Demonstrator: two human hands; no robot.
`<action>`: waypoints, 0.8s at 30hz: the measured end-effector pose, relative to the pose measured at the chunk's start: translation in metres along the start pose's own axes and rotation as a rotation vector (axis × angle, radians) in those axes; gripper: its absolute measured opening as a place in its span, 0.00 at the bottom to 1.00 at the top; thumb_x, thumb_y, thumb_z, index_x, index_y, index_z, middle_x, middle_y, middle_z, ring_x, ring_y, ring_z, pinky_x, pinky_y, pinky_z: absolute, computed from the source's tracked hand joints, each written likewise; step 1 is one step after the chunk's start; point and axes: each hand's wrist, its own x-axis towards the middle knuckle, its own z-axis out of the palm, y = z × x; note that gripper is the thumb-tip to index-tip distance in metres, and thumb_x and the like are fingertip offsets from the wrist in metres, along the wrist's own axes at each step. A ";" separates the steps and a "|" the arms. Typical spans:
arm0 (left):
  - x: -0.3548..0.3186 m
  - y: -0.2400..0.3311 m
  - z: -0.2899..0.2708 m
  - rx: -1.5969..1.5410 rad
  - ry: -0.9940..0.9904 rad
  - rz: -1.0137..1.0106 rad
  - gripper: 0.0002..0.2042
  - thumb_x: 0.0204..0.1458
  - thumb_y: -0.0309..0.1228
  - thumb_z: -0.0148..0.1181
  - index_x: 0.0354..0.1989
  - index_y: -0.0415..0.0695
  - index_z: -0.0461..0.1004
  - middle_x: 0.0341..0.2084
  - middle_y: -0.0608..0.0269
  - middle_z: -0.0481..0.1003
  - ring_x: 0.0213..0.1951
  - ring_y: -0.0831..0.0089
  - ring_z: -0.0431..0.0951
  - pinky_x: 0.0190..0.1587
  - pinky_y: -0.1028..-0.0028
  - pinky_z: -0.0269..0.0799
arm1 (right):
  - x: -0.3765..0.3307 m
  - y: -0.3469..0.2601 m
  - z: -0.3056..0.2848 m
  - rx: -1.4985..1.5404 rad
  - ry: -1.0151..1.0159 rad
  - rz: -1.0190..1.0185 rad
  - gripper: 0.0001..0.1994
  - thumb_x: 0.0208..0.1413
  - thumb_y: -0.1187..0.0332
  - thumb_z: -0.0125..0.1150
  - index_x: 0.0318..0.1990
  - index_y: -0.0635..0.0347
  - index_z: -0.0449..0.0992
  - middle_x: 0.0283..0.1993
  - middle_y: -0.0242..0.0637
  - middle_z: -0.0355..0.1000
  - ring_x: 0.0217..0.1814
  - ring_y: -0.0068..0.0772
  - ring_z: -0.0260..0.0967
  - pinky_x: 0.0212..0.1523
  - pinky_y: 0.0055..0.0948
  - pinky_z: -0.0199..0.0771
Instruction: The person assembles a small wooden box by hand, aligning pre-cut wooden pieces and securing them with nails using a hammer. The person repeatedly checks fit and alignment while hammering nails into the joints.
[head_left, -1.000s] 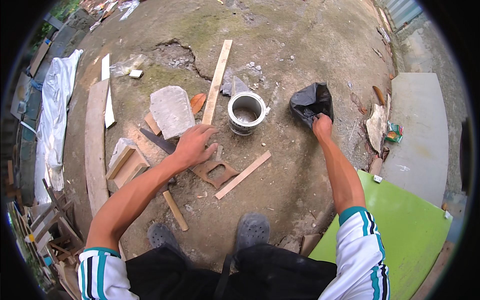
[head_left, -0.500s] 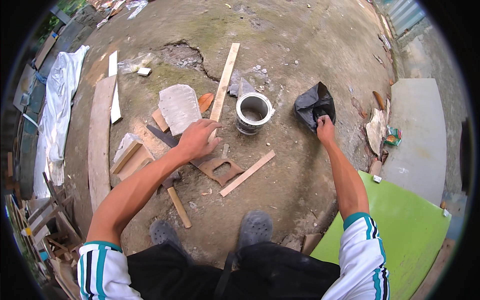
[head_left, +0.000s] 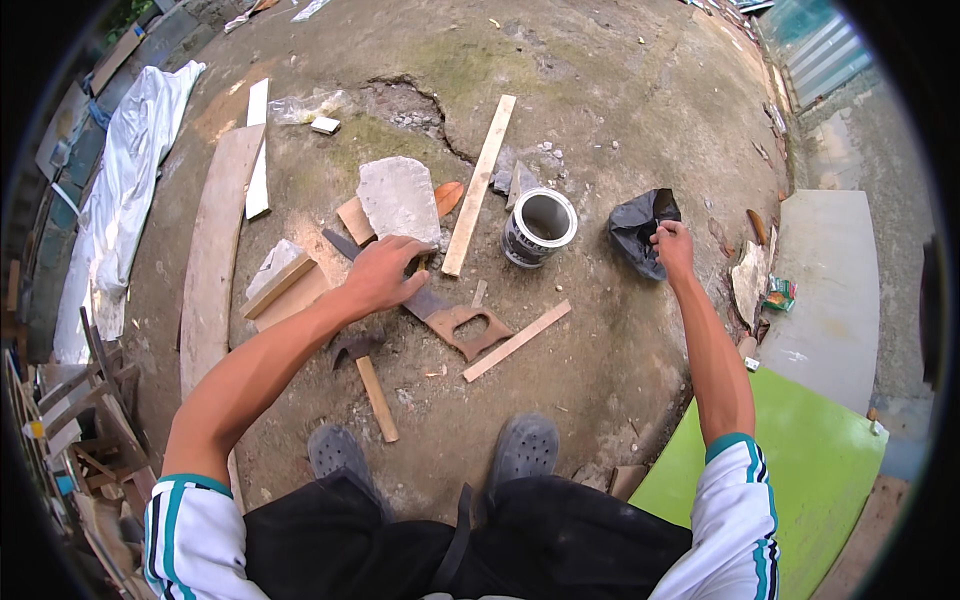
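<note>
My left hand [head_left: 386, 272] hovers over the blade of a handsaw [head_left: 455, 318], close to the lower edge of a pale stone slab [head_left: 398, 202]. Its fingers are bent, with a gap between thumb and forefinger; a small brownish spot shows there, too small to name. On the right, my right hand [head_left: 674, 248] has its fingers closed at the rim of a black plastic bag [head_left: 633, 238]. A long wooden strip [head_left: 484, 180] lies just beyond my left hand, apart from it. Between the strip and the bag stands an open paint can [head_left: 540, 228].
A hammer [head_left: 374, 390] and a short wooden strip [head_left: 517, 341] lie before my shoes. Planks [head_left: 222, 230] and a white sheet [head_left: 135, 190] are at the left. A green panel [head_left: 770, 475] and a grey panel [head_left: 822, 290] lie at the right. Cracked ground [head_left: 405, 105] is farther off.
My left hand has come away from the near end of the long strip, toward me and left. My right hand stays at the bag, whose mouth has changed shape. The view has shifted slightly.
</note>
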 end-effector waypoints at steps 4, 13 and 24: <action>-0.006 0.000 0.010 -0.010 -0.013 -0.004 0.20 0.54 0.36 0.64 0.54 0.44 0.74 0.52 0.52 0.76 0.57 0.53 0.73 0.59 0.59 0.69 | 0.025 0.063 -0.021 -0.481 0.071 -0.100 0.13 0.52 0.68 0.58 0.43 0.62 0.82 0.39 0.51 0.81 0.46 0.46 0.79 0.46 0.39 0.77; 0.018 0.023 0.045 -0.092 -0.074 0.064 0.19 0.55 0.36 0.63 0.54 0.43 0.74 0.52 0.50 0.76 0.57 0.53 0.73 0.60 0.58 0.69 | 0.001 0.077 0.004 -0.662 -0.023 -0.096 0.13 0.59 0.63 0.54 0.47 0.52 0.82 0.46 0.48 0.80 0.53 0.54 0.76 0.54 0.45 0.74; 0.071 0.083 0.089 -0.191 -0.194 0.214 0.19 0.56 0.37 0.61 0.56 0.44 0.73 0.51 0.52 0.76 0.56 0.54 0.74 0.59 0.59 0.69 | 0.014 0.071 0.007 -0.983 -0.085 -0.318 0.14 0.61 0.68 0.51 0.51 0.53 0.78 0.45 0.50 0.77 0.47 0.56 0.76 0.47 0.51 0.77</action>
